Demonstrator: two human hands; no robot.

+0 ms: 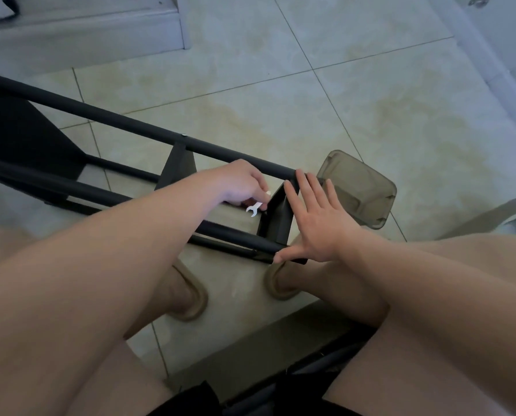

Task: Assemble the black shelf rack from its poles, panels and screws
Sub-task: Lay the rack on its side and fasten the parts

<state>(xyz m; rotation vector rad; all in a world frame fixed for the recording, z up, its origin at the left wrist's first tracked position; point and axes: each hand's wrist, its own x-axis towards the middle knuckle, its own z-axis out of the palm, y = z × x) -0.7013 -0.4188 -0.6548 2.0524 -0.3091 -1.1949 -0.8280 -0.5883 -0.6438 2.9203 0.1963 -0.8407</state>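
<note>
here our black metal shelf rack [130, 127] lies sideways on the pale tiled floor [310, 100]. our left hand [241, 183] pinches a small flat silver spanner [254, 209], and our right hand [316, 223] presses the end panel [276, 214] with fingers straight. we judge it stiff and light, best gripped by the poles.

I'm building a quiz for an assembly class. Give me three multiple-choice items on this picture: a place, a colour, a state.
1. Where is the translucent container? A on the floor tiles beside the rack's end; B atop the rack; C in a hand.
2. What colour is the small wrench? A black; B silvery white; C red.
3. How is the right hand? A fisted; B gripping a pole; C flat, fingers straight, against the end panel.
Key: 1 A, it sits on tile right of the rack; 2 B, it gleams pale under the left hand; 3 C, its fingers are spread straight.
</note>
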